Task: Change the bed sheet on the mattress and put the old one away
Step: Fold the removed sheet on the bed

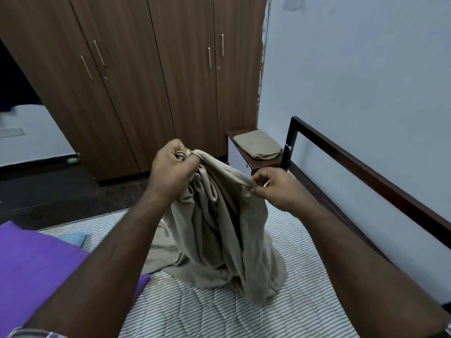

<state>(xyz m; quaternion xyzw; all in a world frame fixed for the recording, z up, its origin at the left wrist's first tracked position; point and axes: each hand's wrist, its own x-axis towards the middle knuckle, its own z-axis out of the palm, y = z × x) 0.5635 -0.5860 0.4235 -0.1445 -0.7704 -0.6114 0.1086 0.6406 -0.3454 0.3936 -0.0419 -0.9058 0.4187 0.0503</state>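
A beige bed sheet [219, 230] hangs bunched from both my hands, and its lower folds pool on the bare striped mattress [195, 311]. My left hand [170, 169] grips a gathered wad of the sheet's top edge. To its right, my right hand [275, 189] pinches the same edge between thumb and fingers. A second beige sheet [256, 147], folded flat, lies on a small bedside table [241, 162] beyond the bed.
A purple pillow [36, 269] and a light blue cloth [75, 237] lie at the mattress's left. The dark bed frame rail [366, 172] runs along the pale blue wall on the right. A brown wardrobe [146, 81] with closed doors stands ahead, with dark floor [61, 191] before it.
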